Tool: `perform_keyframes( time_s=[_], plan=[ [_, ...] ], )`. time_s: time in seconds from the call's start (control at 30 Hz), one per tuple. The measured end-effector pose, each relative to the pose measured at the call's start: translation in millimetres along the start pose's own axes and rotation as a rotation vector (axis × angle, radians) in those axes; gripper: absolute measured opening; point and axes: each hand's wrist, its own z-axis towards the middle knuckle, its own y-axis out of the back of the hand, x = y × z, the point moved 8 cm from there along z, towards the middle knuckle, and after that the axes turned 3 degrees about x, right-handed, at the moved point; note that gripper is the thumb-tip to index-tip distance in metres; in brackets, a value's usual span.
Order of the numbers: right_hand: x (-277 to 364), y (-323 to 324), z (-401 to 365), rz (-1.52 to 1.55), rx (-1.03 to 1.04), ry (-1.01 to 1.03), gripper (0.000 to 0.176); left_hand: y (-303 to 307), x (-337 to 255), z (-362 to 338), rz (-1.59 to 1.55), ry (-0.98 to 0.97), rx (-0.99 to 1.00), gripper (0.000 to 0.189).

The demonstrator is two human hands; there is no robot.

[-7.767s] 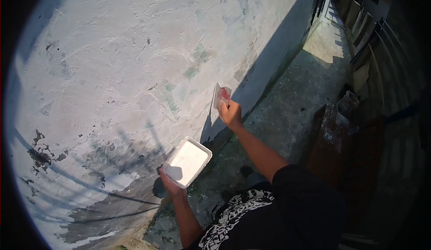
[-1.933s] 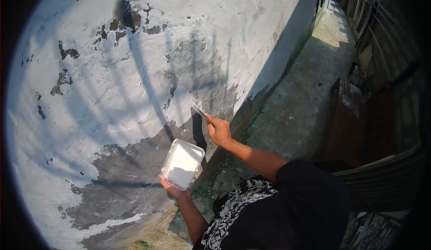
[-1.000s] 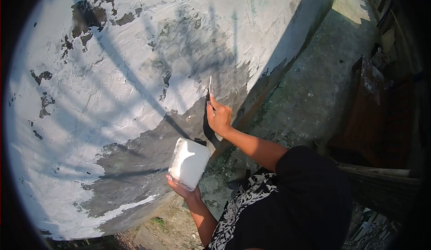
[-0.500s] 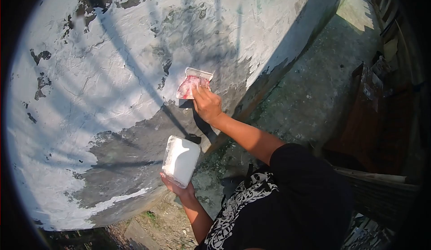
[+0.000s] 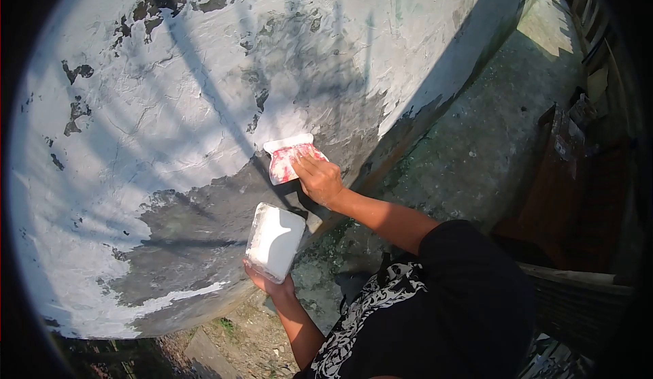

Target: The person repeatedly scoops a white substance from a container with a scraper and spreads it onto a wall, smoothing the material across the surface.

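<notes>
My right hand grips a red and white scraper by its near part, with white paste along its far edge. The scraper is over the wall, where white coating borders bare grey plaster; whether it touches is hard to tell. Below it, my left hand holds a clear rectangular tub of white paste from beneath, tilted beside the wall. Some of that hand's fingers are hidden under the tub.
A mossy concrete floor runs along the wall's foot to the upper right. Brown wooden furniture stands at the right, near planks. Soil and stones lie below the wall's lower edge.
My right hand has moved down the wall with the scraper, closer to the tub. White paste now shows thicker along the scraper's edge. My left hand holds the tub nearly where it was.
</notes>
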Motion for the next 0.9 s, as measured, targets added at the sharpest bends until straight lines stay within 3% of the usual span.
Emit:
perform_keyframes(
  time_s=[0.07, 0.1, 0.2, 0.3, 0.37, 0.47, 0.57, 0.73, 0.83, 0.9],
  plan=[
    [-16, 29, 2, 0.078, -0.034, -0.033, 0.037, 5, 1, -3, 0.014, -0.029, 0.006, 0.063],
    [-36, 41, 5, 0.05, -0.056, -0.174, 0.037, 6, 1, -5, 0.005, -0.029, 0.036, 0.062],
    [-118, 69, 11, 0.128, -0.163, -0.846, 0.034, 16, 3, -9, -0.011, -0.037, 0.018, 0.061],
    [-133, 33, 10, 0.095, -0.207, -0.787, 0.038, 25, 8, -17, -0.043, -0.023, 0.006, 0.059],
    [-68, 18, 32, 0.072, 0.014, -0.711, 0.043, 21, 8, -10, -0.057, -0.02, 0.05, 0.059],
    [45, 4, 38, 0.345, -0.078, -0.088, 0.047, 37, 7, -14, 0.027, -0.034, -0.023, 0.058],
    [56, 11, 49, 0.426, 0.058, -0.141, 0.048, 31, -5, -11, 0.053, -0.055, 0.046, 0.058],
    [-6, 67, 63, -0.025, -0.343, -0.153, 0.043, 39, -27, -20, 0.025, -0.085, -0.083, 0.062],
    [-22, 10, 50, -0.103, -0.158, -0.133, 0.045, 44, -31, -19, 0.031, -0.069, -0.071, 0.064],
    [-14, -22, 20, -0.103, -0.147, -0.108, 0.043, 44, -32, -18, 0.012, -0.047, -0.09, 0.064]
  ],
)
